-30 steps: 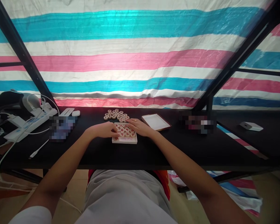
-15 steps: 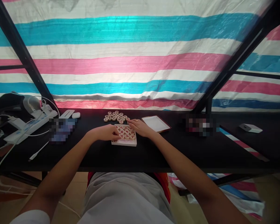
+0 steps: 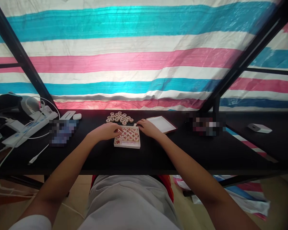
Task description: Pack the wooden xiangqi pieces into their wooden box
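Observation:
A small white box (image 3: 127, 145) sits on the black table (image 3: 158, 156), filled with round wooden chess pieces (image 3: 129, 135) marked in red. A loose pile of more pieces (image 3: 118, 117) lies just behind it. My left hand (image 3: 108, 131) rests at the box's far left corner, fingers curled over the pieces there. My right hand (image 3: 146, 126) sits at the box's far right corner, fingers bent and pinched near the loose pile. What either hand grips is too small to make out.
The box's lid (image 3: 162, 124) lies open-side up to the right. A power strip with white cables (image 3: 26, 127) and a white mouse (image 3: 77, 116) are at the left. A white device (image 3: 259, 128) rests far right. A striped tarp (image 3: 134, 57) and black frame bars stand behind.
Both hands have moved slightly away from me, off the box's middle toward its far corners. More of the pieces in the box now show.

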Available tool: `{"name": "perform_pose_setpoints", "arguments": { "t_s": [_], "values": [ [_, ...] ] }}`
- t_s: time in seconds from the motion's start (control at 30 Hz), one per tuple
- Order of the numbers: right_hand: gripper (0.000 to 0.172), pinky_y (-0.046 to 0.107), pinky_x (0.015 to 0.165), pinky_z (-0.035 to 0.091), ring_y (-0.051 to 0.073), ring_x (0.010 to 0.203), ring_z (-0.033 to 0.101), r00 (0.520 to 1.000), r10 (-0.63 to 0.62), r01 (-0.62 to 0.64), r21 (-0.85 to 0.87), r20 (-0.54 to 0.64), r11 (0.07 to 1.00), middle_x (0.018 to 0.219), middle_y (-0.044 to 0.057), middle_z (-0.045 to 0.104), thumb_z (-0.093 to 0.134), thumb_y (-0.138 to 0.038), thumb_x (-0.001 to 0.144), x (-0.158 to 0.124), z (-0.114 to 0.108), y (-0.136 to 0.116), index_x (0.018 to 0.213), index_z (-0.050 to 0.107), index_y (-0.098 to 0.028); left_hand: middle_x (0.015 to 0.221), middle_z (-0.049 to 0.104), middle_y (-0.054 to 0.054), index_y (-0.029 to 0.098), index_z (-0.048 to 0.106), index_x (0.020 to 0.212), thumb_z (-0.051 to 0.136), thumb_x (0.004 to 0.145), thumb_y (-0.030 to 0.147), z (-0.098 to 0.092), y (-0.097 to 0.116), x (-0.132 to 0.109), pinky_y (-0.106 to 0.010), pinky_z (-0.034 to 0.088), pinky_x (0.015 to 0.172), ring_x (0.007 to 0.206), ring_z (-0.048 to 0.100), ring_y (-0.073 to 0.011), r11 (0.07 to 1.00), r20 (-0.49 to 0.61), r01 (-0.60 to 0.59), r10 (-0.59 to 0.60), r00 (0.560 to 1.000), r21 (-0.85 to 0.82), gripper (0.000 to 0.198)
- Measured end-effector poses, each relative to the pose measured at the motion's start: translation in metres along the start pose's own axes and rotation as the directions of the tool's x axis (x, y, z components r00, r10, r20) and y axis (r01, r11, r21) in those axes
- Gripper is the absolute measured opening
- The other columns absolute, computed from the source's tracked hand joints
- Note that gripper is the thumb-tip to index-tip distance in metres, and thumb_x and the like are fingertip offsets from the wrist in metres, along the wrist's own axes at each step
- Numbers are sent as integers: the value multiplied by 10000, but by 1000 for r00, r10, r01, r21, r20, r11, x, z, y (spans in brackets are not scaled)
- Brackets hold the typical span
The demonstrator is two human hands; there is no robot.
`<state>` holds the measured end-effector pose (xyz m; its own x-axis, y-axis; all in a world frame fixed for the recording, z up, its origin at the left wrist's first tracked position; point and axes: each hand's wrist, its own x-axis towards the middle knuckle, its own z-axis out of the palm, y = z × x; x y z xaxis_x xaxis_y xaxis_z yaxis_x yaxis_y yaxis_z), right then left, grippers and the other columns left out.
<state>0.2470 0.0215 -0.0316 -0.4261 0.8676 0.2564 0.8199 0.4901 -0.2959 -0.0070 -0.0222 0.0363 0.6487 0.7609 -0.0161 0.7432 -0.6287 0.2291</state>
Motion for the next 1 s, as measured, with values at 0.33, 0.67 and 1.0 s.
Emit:
{"name": "perform_pose_setpoints", "arguments": {
  "t_s": [0.33, 0.67, 1.0],
  "values": [
    [295, 388, 935, 429, 213, 1017, 569, 992, -126, 126, 186, -16, 974, 1126, 97, 612, 477, -179, 870, -2, -1, 4, 1112, 644, -205, 994, 632, -48, 233, 663, 1046, 416, 881, 410, 3, -4, 2, -248, 414, 736, 851, 591, -180, 1000, -29, 0, -1, 1000, -2, 346],
    [364, 354, 1002, 378, 187, 1141, 518, 980, -192, 156, 433, 41, 888, 1175, 60, 601, 350, -153, 874, -5, -11, -27, 1051, 665, -198, 1295, 512, -82, 209, 467, 1325, 375, 914, 398, 17, -21, 7, -293, 342, 1004, 1183, 469, -214, 997, -8, 70, -70, 998, 24, 462],
    [373, 345, 967, 401, 193, 1064, 560, 991, -121, 88, 405, 57, 910, 1112, 71, 633, 316, -287, 948, -6, -13, -33, 1039, 664, -191, 1310, 546, -73, 241, 482, 1314, 366, 910, 434, 17, -26, 9, -291, 395, 929, 1145, 528, -234, 990, 59, 132, -134, 989, 49, 463]
  ]
}}
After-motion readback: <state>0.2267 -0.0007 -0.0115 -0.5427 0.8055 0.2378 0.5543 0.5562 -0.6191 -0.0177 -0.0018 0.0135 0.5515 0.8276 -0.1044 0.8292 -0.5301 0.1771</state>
